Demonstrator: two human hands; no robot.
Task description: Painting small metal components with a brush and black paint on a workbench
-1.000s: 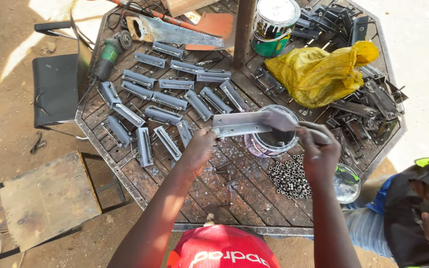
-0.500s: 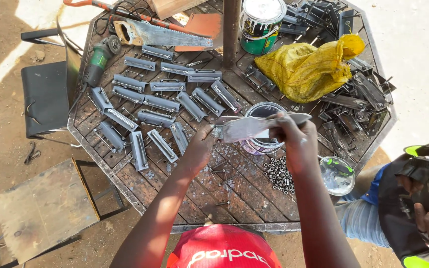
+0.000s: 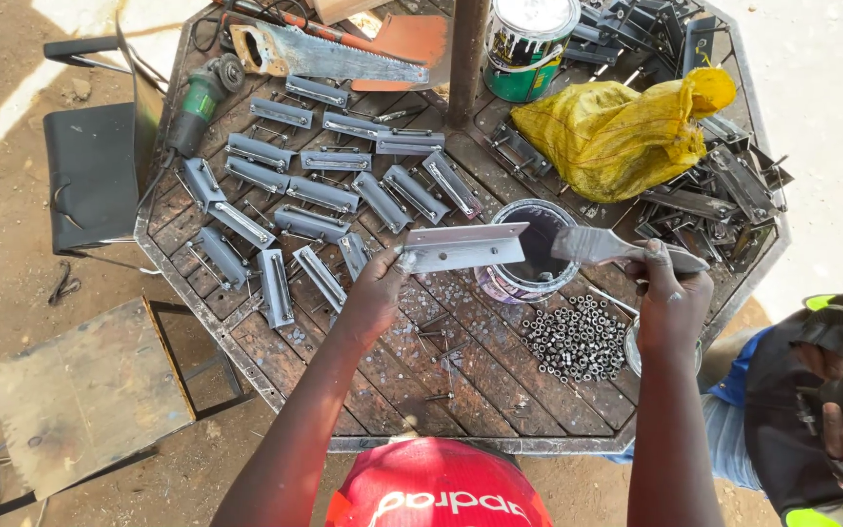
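Two hands work above the round paint tin (image 3: pixel 531 256): the left hand (image 3: pixel 375 293) pinches a flat grey metal bracket (image 3: pixel 462 247), and the right hand (image 3: pixel 673 298) closes its grip on a wet flat paintbrush (image 3: pixel 605 246). Paint could drip onto the slatted metal tabletop (image 3: pixel 500 390), or the thinly held bracket could slip.

A handsaw (image 3: pixel 329 51), green grinder (image 3: pixel 199 101) and yellow sack (image 3: pixel 617 132) (bulging) on the slatted table (image 3: pixel 500 410).

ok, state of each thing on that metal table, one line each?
left hand: grips the grey metal bracket, held level over the table
right hand: holds the paint-coated flat brush, bristles over the tin
small round paint tin: open, dark paint inside
large white-and-green paint can: upright, lid on
yellow woven sack: bunched, lying on the octagonal metal table
pile of small steel nuts: loose heap
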